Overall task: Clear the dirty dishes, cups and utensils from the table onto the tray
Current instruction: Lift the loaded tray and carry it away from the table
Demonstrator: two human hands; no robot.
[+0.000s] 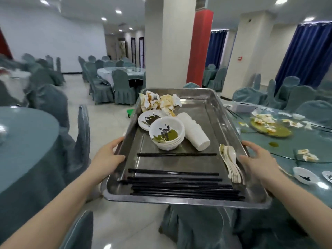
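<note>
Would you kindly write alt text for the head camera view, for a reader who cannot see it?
A person's left hand and right hand grip the side rims of a metal tray carrying black chopsticks, stacked bowls, a plate, cups, spoons and crumpled napkins. Beside it, a littered round table in a dining hall.

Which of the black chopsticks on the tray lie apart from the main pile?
The chopsticks lying crosswise mid-tray, just below the stacked bowls. Bare tray separates them from the main pile bunched at the near edge.
</note>
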